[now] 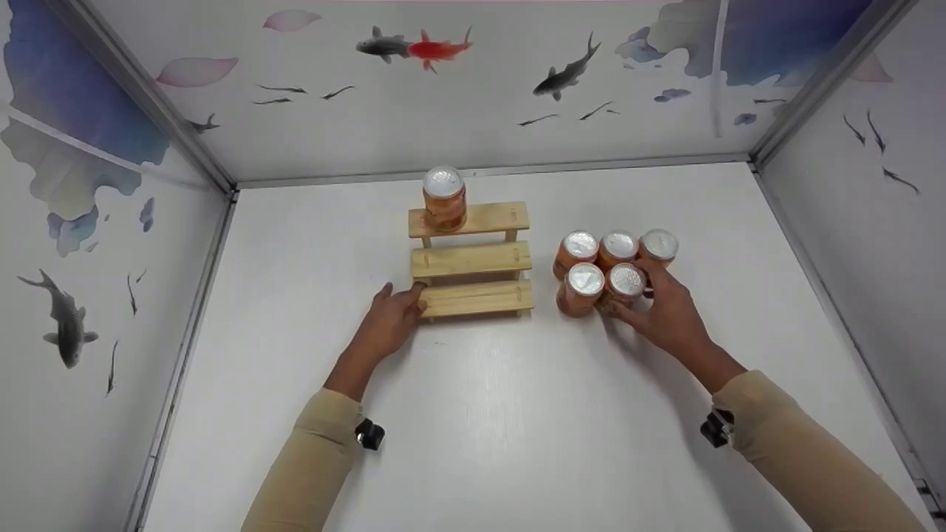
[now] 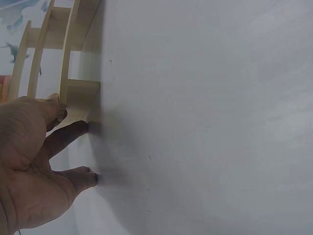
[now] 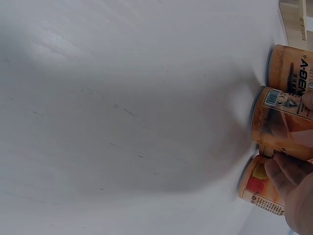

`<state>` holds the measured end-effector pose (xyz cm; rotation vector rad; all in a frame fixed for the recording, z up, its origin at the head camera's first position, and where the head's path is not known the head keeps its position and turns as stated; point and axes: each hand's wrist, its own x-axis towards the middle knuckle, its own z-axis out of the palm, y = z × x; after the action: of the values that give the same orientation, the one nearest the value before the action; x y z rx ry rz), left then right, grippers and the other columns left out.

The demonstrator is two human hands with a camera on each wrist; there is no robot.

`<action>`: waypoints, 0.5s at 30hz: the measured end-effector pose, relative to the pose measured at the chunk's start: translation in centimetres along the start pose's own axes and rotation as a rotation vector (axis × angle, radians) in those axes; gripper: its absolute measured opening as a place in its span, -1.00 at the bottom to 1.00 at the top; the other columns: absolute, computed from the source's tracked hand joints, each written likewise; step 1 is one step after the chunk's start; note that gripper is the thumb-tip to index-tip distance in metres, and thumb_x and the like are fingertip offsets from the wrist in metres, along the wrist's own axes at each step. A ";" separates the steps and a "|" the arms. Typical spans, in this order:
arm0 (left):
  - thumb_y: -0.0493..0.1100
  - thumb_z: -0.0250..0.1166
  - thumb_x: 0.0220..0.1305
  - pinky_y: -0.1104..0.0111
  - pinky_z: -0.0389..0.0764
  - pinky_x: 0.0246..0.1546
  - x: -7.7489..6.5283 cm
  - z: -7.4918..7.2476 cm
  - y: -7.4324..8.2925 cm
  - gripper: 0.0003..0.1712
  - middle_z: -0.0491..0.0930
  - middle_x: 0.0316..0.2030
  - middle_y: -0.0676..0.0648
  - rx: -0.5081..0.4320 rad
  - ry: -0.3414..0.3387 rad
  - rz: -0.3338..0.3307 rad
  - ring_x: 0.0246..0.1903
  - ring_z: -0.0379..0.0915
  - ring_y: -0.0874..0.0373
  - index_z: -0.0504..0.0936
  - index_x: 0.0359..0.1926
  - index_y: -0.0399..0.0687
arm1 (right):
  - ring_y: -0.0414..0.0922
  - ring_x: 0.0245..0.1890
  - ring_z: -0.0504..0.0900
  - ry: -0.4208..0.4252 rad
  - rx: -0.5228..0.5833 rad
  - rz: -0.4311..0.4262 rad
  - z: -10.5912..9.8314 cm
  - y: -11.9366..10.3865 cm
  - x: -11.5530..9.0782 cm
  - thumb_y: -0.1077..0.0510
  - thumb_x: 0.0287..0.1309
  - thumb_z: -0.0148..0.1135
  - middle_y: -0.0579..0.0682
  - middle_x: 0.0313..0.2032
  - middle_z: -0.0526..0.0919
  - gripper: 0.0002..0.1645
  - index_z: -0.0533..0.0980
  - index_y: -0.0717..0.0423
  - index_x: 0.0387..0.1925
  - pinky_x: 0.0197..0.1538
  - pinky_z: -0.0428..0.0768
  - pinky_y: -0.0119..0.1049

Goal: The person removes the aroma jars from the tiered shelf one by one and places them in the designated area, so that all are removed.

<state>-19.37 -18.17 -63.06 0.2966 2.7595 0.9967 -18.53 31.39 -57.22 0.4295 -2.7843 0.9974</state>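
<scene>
A three-tier wooden step rack (image 1: 473, 260) stands on the white table, one orange can (image 1: 445, 210) with a silvery lid upright at the left of its top tier. My left hand (image 1: 388, 321) pinches the left end of the lowest step; its thumb and a finger (image 2: 68, 137) show there in the left wrist view. To the right of the rack, several like cans (image 1: 580, 292) stand upright in a tight group. My right hand (image 1: 671, 310) grips the group's front right can (image 1: 626, 281), thumb on the near side and fingers on its right.
Behind the gripped can stand three more cans (image 1: 619, 245) in a row. White walls (image 1: 473, 111) painted with fish close off the back and both sides. A metal strip (image 1: 340, 179) runs along the table's back edge.
</scene>
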 end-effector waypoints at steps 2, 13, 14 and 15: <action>0.20 0.02 0.78 -0.37 0.13 0.69 0.0 -0.1 0.3 -0.31 0.57 0.49 -0.31 -0.005 -0.005 -0.016 0.67 0.00 -0.59 0.42 0.65 -0.09 | 0.22 0.21 0.74 -0.008 -0.004 0.002 -0.1 0.0 0.0 0.14 0.19 0.72 0.25 0.27 0.69 -0.07 0.39 0.21 0.45 0.04 0.78 0.26; 0.05 0.00 0.81 -0.24 0.06 0.76 -1.5 -2.0 4.2 -0.36 0.51 0.55 -0.23 0.016 -0.053 -0.121 0.74 -0.08 -0.45 0.32 0.71 -0.08 | 0.28 0.30 0.66 0.016 -0.044 -0.021 -0.8 -0.5 0.4 0.17 0.20 0.70 0.30 0.42 0.59 0.11 0.28 0.24 0.65 0.12 0.73 0.24; 0.04 0.00 0.81 -0.24 0.06 0.76 -1.5 -2.0 4.2 -0.36 0.51 0.55 -0.23 0.017 -0.051 -0.120 0.74 -0.07 -0.45 0.32 0.71 -0.08 | 0.29 0.29 0.66 0.026 -0.047 -0.027 -0.8 -0.6 0.4 0.19 0.20 0.69 0.32 0.42 0.59 0.12 0.28 0.25 0.65 0.14 0.72 0.23; 0.04 0.01 0.81 -0.24 0.07 0.76 -1.5 -1.9 4.2 -0.36 0.51 0.55 -0.23 0.018 -0.049 -0.119 0.74 -0.07 -0.45 0.33 0.70 -0.08 | 0.29 0.28 0.67 0.035 -0.047 -0.029 -0.9 -0.6 0.5 0.19 0.19 0.70 0.33 0.41 0.60 0.13 0.28 0.26 0.66 0.17 0.70 0.21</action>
<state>-17.86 -16.58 -58.72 0.1549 2.7078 0.9235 -18.76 31.41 -56.04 0.4405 -2.7561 0.9219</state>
